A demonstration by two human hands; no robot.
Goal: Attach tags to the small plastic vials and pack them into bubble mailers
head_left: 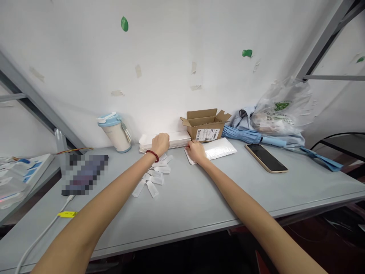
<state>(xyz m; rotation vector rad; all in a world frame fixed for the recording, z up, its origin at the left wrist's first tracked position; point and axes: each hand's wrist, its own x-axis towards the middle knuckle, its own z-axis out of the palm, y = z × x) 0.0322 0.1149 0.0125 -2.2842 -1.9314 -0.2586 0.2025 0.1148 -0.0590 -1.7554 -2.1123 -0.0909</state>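
Several clear-white plastic slips fan out at 11 o'clock, probably parked for easy reach. Right hand's curled over one end of a shiny white padded envelope near 12; left hand's balled against a long white papery stack, maybe steadying it. Can't tell if either's gripping. Grey tabletop gives sliding room toward 6; open brown cardboard box hems things in past 12.

Place reads as a workshop or office bay: grey table against tape-scarred white wall, metal framing both sides.
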